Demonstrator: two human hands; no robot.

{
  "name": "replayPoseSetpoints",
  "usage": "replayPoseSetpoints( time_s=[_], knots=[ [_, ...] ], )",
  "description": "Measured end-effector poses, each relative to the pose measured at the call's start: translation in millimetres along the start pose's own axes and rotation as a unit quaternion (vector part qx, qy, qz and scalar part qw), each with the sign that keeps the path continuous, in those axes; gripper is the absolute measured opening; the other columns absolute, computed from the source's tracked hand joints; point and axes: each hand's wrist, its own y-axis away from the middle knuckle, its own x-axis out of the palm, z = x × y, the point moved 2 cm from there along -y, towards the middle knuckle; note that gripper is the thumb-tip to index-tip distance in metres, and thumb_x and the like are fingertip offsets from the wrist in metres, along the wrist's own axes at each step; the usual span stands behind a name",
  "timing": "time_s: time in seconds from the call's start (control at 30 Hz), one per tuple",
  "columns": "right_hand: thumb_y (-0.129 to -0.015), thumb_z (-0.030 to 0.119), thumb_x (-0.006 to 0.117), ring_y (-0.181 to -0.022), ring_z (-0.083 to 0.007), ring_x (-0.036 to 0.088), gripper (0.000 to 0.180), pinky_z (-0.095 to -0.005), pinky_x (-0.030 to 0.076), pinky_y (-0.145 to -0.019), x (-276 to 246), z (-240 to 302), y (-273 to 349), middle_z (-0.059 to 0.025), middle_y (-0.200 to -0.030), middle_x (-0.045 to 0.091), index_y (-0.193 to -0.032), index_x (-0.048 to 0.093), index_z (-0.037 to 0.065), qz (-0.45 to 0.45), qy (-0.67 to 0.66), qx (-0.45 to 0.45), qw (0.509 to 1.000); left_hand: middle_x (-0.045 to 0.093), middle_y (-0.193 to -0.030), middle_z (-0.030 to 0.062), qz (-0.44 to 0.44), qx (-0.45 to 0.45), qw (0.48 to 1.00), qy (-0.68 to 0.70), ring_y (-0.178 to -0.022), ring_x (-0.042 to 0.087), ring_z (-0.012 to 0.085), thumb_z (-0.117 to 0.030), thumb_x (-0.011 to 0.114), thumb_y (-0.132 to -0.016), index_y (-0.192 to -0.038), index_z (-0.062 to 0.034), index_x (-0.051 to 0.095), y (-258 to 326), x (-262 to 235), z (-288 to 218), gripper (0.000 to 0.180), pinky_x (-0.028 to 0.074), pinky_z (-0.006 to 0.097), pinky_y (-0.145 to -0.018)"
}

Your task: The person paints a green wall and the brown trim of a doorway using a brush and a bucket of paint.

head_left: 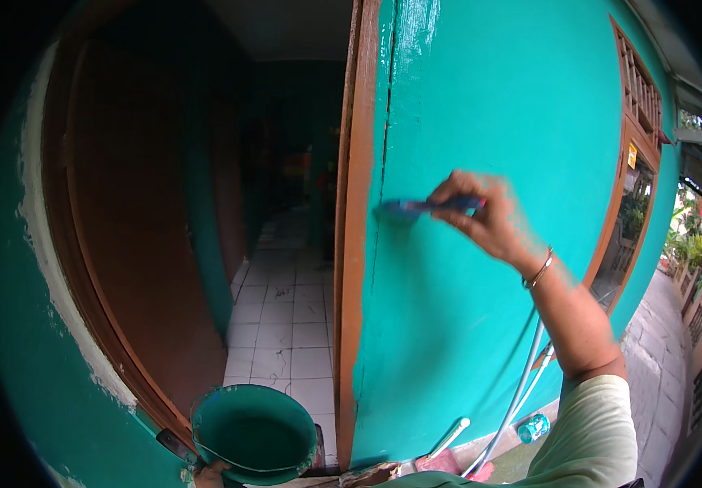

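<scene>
My right hand [481, 213] is raised in front of the turquoise wall [489, 106], closed round the handle of a paintbrush [408, 208]. The brush lies roughly level, its bristles at the wall beside the brown door frame [353, 195], near a dark vertical crack. Motion blurs the bristles slightly. Low on the left, my left hand [211, 473] grips the side of a green bucket [302, 407] with a thin wire handle. Most of that hand is hidden below the bucket and by the picture's lower edge. The bucket looks dark green inside; how full it is I cannot tell.
A brown door [135, 220] stands at the left of the doorway, with white floor tiles [270, 325] beyond. Pale pipes [522, 382] and a blue-and-white can [533, 429] are at the wall's foot. Further right are a wood-framed window [632, 195] and a paved path [658, 350].
</scene>
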Motion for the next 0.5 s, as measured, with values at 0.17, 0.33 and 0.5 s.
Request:
replayPoseSetpoints(
  time_s=[0.17,0.33,0.5],
  knots=[
    [-0.08,0.008,0.077,-0.078,-0.0199,0.069,0.018,-0.0306,0.054,-0.072,-82,-7,-81,-0.0076,-0.087,0.072,-0.095,0.068,0.004,-0.26,0.132,-0.114,0.95,0.066,-0.082,0.0119,-0.004,0.008,1.0,-0.009,-0.071,0.064,0.0288,0.011,0.055,-0.062,-0.096,0.0011,0.064,7,1,-3,0.037,0.052,0.041,-0.061],
    [-0.079,0.005,0.077,-0.078,-0.0248,0.069,0.02,-0.0325,0.055,-0.071,-56,-24,-79,-0.0105,-0.09,0.07,-0.096,0.066,0.004,-0.278,0.114,-0.127,0.945,0.067,-0.083,0.0108,-0.042,0.101,0.994,-0.016,-0.073,0.064,0.0279,0.011,0.055,-0.062,-0.096,0.0009,0.064,0,3,10,0.037,0.052,0.041,-0.063],
    [-0.072,-0.007,0.065,-0.091,-0.0322,0.062,0.025,-0.0409,0.053,-0.075,46,0,45,-0.0121,-0.106,0.064,-0.092,0.056,0.004,-0.055,0.145,-0.162,0.975,0.067,-0.086,0.0119,-0.011,0.053,0.999,0.005,-0.075,0.064,0.0292,0.012,0.055,-0.062,-0.098,0.0012,0.064,14,0,-14,0.038,0.053,0.041,-0.064]
  ],
)
